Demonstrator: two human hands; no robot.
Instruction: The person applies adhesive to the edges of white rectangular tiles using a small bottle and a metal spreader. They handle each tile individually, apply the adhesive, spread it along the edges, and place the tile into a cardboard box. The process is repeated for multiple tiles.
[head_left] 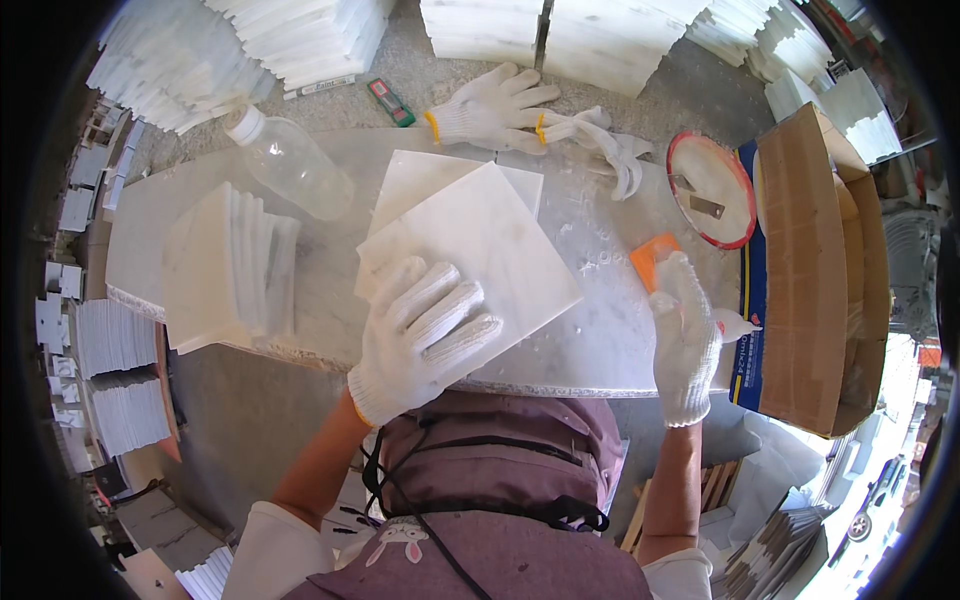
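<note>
My left hand (415,335), in a white knit glove, lies on a square white stone tile (490,240) with its fingers stretched out. That tile sits turned at an angle over another pale tile (400,175). On the right, my gloved right hand (685,340) is closed on an orange flat piece (654,258), perhaps a scraper; its far end points away from me. A small white nozzle-like thing with a red band (735,325) shows beside the right hand, and the rest of it is hidden.
Several upright tiles (215,265) and a clear plastic bottle (295,165) stand left. Spare gloves (490,108) and a green-and-red gadget (390,102) lie at the back. A red-rimmed round lid (735,195) with a metal blade (706,207) adjoins an open cardboard box (800,270) right.
</note>
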